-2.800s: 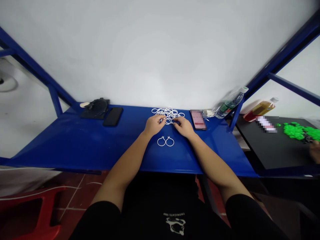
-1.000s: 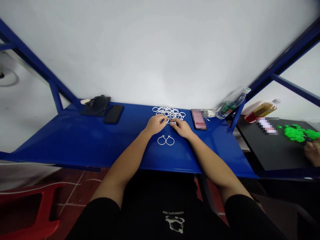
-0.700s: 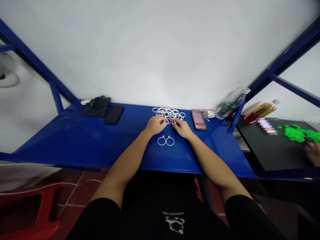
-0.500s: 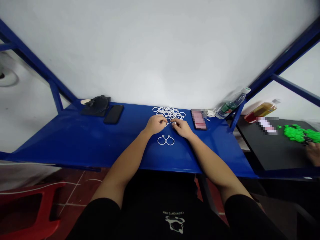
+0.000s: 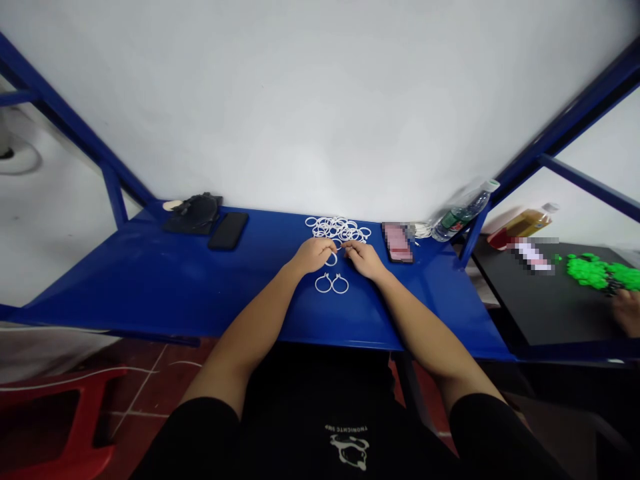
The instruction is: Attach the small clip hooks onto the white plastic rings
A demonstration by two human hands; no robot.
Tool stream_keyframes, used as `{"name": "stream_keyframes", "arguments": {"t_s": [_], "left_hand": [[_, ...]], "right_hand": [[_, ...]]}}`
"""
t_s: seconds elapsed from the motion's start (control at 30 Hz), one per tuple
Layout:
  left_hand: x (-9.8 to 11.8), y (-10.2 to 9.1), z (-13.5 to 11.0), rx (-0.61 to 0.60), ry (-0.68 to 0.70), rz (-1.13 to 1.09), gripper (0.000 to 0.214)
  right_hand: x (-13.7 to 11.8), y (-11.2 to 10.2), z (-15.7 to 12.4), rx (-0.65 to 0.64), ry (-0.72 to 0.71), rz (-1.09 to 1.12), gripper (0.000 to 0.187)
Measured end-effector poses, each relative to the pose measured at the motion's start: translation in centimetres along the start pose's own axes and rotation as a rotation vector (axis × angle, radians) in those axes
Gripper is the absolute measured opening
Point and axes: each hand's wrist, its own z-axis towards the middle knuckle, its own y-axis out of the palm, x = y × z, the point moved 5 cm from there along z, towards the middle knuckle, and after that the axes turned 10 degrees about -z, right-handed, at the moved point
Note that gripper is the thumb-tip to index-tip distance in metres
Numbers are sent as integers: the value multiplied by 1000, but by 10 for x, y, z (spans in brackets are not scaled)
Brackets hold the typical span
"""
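My left hand point(image 5: 315, 254) is pinched on a white plastic ring point(image 5: 331, 259), which hangs below its fingertips. Just to the right, my right hand point(image 5: 364, 257) has its fingers pressed together at the edge of another white ring point(image 5: 339, 245); its tips partly hide that contact. Behind both hands lies a loose pile of white rings point(image 5: 336, 227). Closer to me, two white rings with small clip ends rest side by side, a left one point(image 5: 323, 285) and a right one point(image 5: 341, 285).
The blue table point(image 5: 165, 280) carries a black phone point(image 5: 229, 231) and a dark pouch point(image 5: 199, 215) at left. At right are a lit phone point(image 5: 398, 242), a white cable point(image 5: 423, 230) and a bottle point(image 5: 460, 215). Another person's hand point(image 5: 627, 310) is beside green pieces point(image 5: 587, 272).
A white ring now shows hanging below my left fingertips. My hands have shifted only slightly, with my left wrist turned a little.
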Motion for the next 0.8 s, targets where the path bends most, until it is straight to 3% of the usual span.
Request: {"name": "stream_keyframes", "arguments": {"t_s": [0.2,0.4,0.57,0.8], "left_hand": [[-1,-3,-3,-14,-108,26,26],[6,1,-4,-101,-85,-45,24],[6,9,-5,-52,-79,12,32],[-6,12,-4,-12,-28,120,21]], "right_hand": [[1,1,1,-14,-7,20,36],[-1,-2,1,-19,11,38,38],[-1,-6,1,-23,20,30,39],[-1,-8,1,-16,29,9,40]]}}
